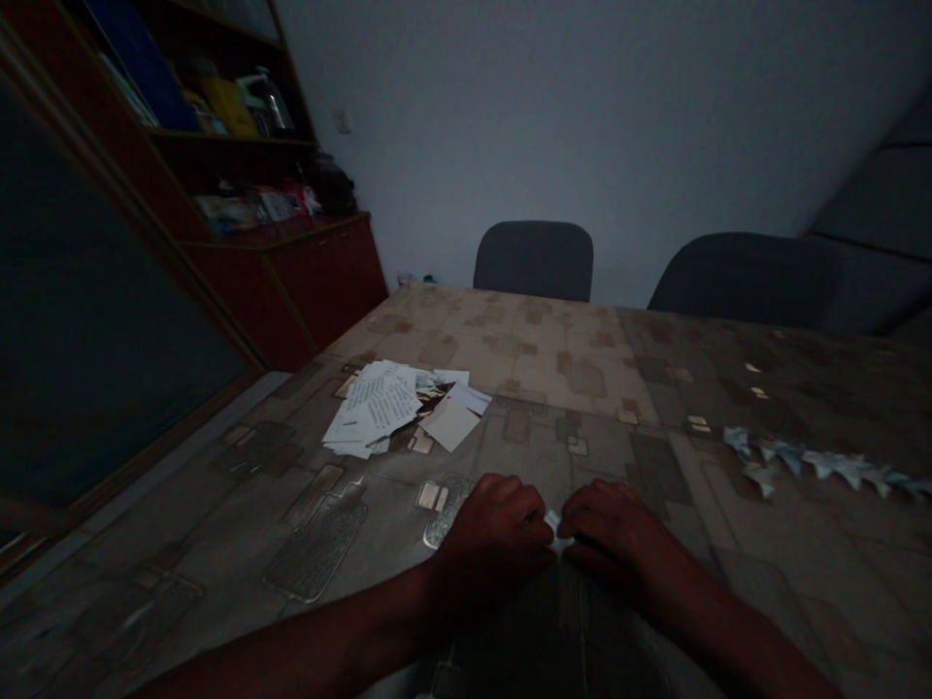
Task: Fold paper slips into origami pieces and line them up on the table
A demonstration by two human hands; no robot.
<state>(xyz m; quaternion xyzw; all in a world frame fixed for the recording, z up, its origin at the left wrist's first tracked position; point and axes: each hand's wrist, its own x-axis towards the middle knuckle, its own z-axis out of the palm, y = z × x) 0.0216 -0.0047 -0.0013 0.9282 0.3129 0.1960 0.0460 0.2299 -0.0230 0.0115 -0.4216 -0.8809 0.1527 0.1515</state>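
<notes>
Close together over the near part of the table, my left hand [502, 524] and my right hand [615, 529] pinch a small piece of white paper [554, 524] between them. Only a sliver of the paper shows; the fingers hide the rest. Both hands have their fingers curled and closed. Beyond my left hand lies a loose pile of printed paper sheets [379, 403], with a plain pale card [451, 419] at its right side. Off to the right, a row of small folded paper shapes [822, 464] rests on the table.
A patterned cloth covers the table [524, 340]. Two dark chairs stand behind it, one at the middle [534, 260] and another at the right [743, 277]. At the left a red-brown cabinet [320, 277] holds various items on its shelves. The room is dim.
</notes>
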